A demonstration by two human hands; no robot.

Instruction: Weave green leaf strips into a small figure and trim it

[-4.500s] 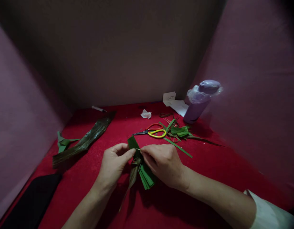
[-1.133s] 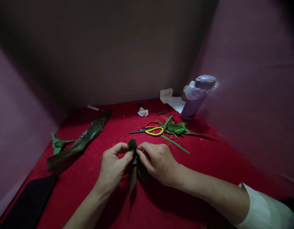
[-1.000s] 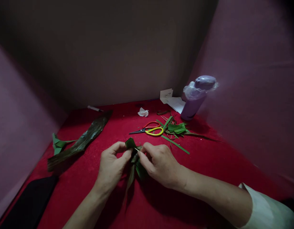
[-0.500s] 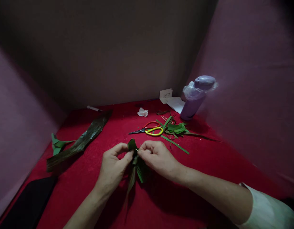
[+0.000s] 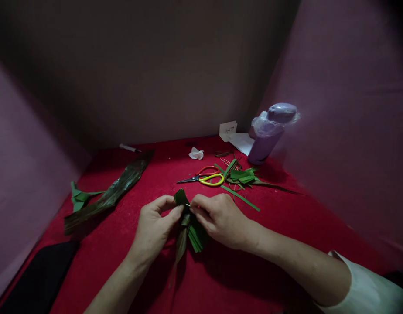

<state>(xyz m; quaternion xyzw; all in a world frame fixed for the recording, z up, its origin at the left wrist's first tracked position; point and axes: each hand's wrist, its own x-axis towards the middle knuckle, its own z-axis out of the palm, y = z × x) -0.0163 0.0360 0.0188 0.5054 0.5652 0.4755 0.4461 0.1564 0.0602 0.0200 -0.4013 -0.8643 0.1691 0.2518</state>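
Note:
Over a red cloth, both hands work a folded bundle of green leaf strips (image 5: 192, 231). My left hand (image 5: 155, 229) pinches the bundle's upper end between thumb and forefinger. My right hand (image 5: 221, 220) is closed on the same spot from the right, fingertips touching the leaf beside the left thumb. The strips fan out downward below the hands, with one long brownish tail trailing toward me.
Scissors with red and yellow handles (image 5: 206, 178) lie behind the hands beside a heap of leaf scraps (image 5: 242, 176). A lilac bottle (image 5: 268, 133), papers (image 5: 236, 137), a crumpled tissue (image 5: 195, 153), a long dark leaf (image 5: 111, 194), a folded green piece (image 5: 79, 197), a pen (image 5: 129, 148) and a black object (image 5: 41, 279).
The leaf bundle has been folded and turned between the fingers; its lower strips, tucked in a second ago, now fan out again below my right hand. Both hands stay in place.

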